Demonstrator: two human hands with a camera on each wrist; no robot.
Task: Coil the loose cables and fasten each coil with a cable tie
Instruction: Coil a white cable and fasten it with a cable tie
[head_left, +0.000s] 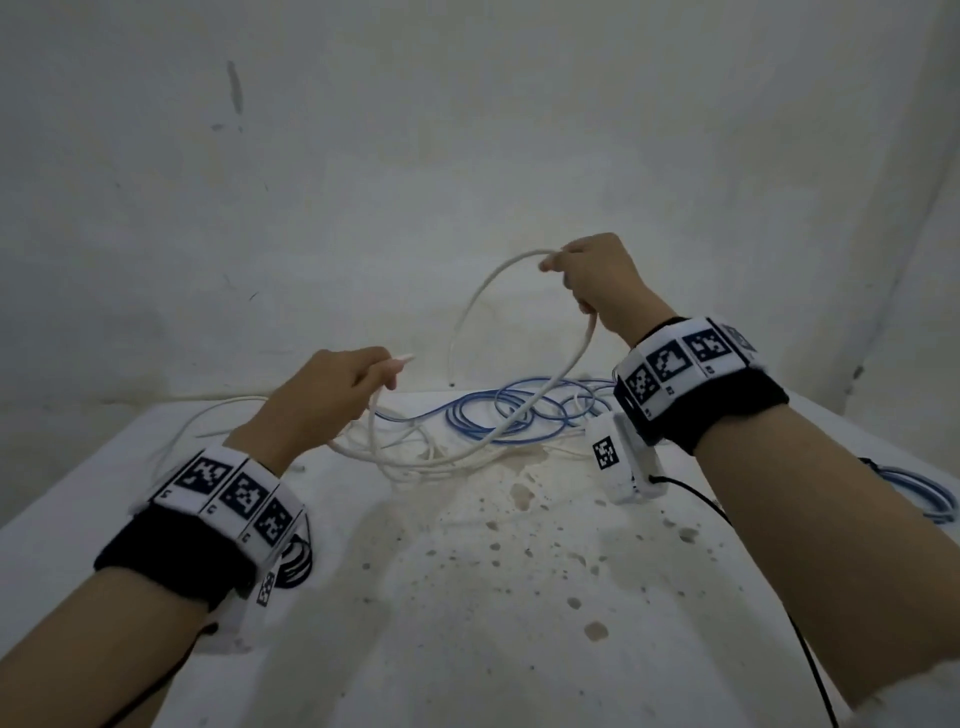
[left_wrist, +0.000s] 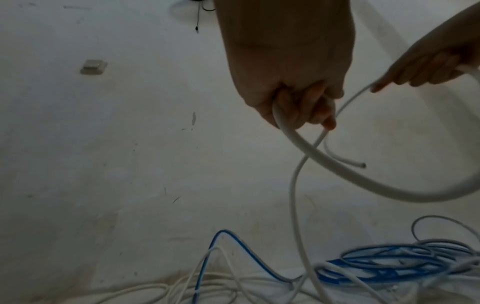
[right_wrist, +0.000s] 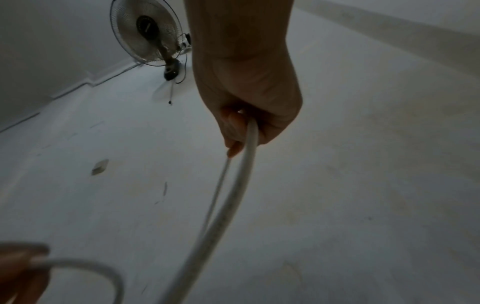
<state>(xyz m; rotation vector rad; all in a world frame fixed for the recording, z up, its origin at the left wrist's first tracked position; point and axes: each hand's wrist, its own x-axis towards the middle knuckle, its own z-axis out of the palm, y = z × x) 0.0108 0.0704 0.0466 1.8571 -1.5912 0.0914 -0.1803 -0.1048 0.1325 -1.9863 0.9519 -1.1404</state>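
A thick white cable (head_left: 480, 296) loops in the air between my two hands. My right hand (head_left: 587, 275) is raised at centre right and grips it, with the free end (head_left: 451, 383) curving down toward the table's back edge. My left hand (head_left: 353, 384) is lower, at centre left, its fingers curled round the same cable (left_wrist: 306, 148). The right wrist view shows the cable (right_wrist: 244, 174) running out of my closed fist (right_wrist: 241, 131). Below lies a tangle of white cables (head_left: 395, 447) and a blue cable pile (head_left: 519, 415) on the table. No cable tie is visible.
The stained white table (head_left: 467, 597) meets a white wall at the back. More blue cable (head_left: 924, 493) lies at the right edge. A coil of thin black-and-white wire (head_left: 296, 564) sits under my left wrist. A fan (right_wrist: 148, 33) stands far off.
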